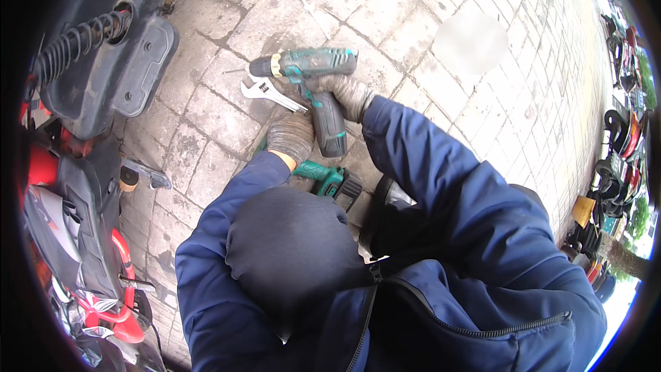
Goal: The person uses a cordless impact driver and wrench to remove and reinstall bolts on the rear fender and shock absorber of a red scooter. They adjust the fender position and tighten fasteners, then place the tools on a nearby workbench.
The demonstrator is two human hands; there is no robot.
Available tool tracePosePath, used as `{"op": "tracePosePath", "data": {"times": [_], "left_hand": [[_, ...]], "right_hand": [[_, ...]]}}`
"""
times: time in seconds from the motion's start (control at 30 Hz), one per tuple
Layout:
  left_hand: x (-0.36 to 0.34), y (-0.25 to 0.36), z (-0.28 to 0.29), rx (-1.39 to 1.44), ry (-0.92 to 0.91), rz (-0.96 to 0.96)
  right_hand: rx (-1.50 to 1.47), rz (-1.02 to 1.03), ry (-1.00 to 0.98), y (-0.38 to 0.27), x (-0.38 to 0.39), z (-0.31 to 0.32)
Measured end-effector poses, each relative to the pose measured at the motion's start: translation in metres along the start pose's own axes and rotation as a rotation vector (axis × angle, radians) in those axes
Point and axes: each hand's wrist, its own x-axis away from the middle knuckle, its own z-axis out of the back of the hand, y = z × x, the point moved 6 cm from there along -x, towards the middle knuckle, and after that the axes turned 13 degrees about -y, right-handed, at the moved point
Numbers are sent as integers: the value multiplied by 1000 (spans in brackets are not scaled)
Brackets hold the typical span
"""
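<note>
My gloved right hand (344,93) grips a teal-and-black cordless drill (327,62), its thin bit pointing left and its battery hanging toward me. Just below the chuck is a silver adjustable wrench (261,89), its handle end running behind the drill. My gloved left hand (290,136) is curled beside that handle end and the drill's battery; its fingertips and whatever they hold are hidden. A second green power tool (330,182) with a black base lies on the paving beyond my knee, partly hidden by my left hand and leg.
Scooter parts in black plastic (86,207) and red (127,324), with a coil spring (82,41), line my left side. Paving bricks (385,7) surround the tools. A row of parked scooters (620,138) runs along the far right. My dark knee (289,248) rises in front of me.
</note>
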Motion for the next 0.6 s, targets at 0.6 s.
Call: {"op": "tracePosePath", "data": {"times": [0.6], "left_hand": [[53,-14,54,122,-151,-86]], "right_hand": [[290,-156,-258,-7,-7,-9]]}}
